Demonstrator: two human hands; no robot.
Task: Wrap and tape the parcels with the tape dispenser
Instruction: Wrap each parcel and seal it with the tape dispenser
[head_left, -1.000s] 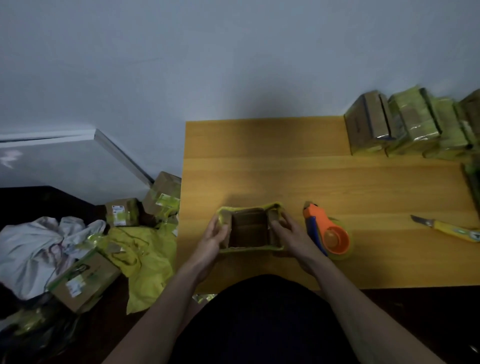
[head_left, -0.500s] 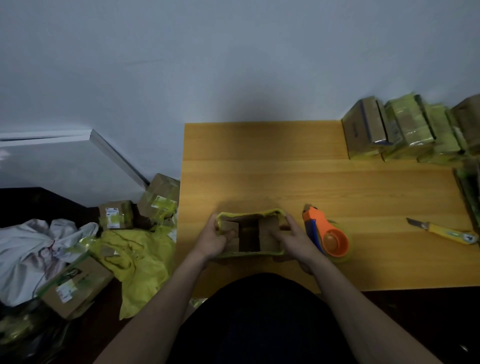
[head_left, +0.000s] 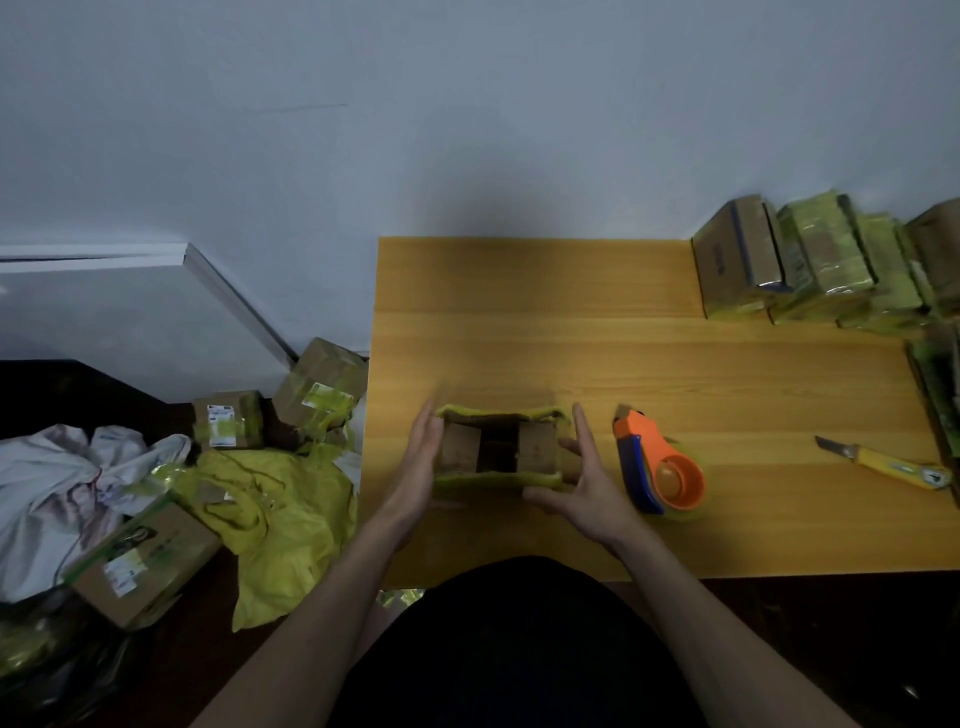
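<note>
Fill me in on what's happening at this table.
A person is working on a small cardboard parcel edged in yellow-green wrap, near the front of the wooden table. The left hand lies flat against its left side and the right hand against its right; the top flaps are not yet closed. The orange tape dispenser lies untouched just right of it, a yellow utility knife farther right. Wrapped parcels line the back right corner.
</note>
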